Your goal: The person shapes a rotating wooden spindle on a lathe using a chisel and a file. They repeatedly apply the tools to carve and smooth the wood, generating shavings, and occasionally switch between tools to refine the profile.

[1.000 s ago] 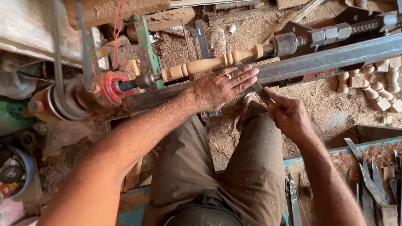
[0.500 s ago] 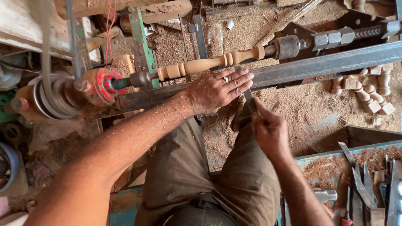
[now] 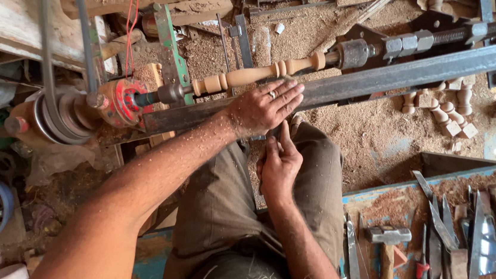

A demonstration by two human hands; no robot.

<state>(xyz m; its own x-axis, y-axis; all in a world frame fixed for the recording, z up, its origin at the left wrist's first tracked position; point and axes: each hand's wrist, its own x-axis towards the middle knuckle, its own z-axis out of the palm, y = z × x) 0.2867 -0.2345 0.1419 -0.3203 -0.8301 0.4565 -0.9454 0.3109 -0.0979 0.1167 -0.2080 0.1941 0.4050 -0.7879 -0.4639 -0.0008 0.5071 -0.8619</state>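
A pale turned wooden spindle (image 3: 253, 74) is mounted on a lathe between a red drive end (image 3: 121, 99) and a metal tailstock (image 3: 356, 52). My left hand (image 3: 266, 106), a ring on one finger, lies flat on the dark steel rest bar (image 3: 421, 70) just below the spindle, fingers spread toward it. My right hand (image 3: 278, 166) is directly beneath the left, fingers curled around a thin turning tool whose handle is mostly hidden. The tool's tip is covered by my left hand. Sawdust clings to both forearms.
Sawdust covers the floor. Several finished turned pieces (image 3: 448, 109) lie right of the bar. A blue tray (image 3: 374, 198) at lower right holds a hammer (image 3: 387, 241), chisels (image 3: 441, 222) and files. A belt and pulley (image 3: 53, 113) sit left, with clutter beyond.
My right hand has drawn in leftward and closer to my body, ending under the left hand. The left hand has stayed on the rest bar. The view shifted slightly.
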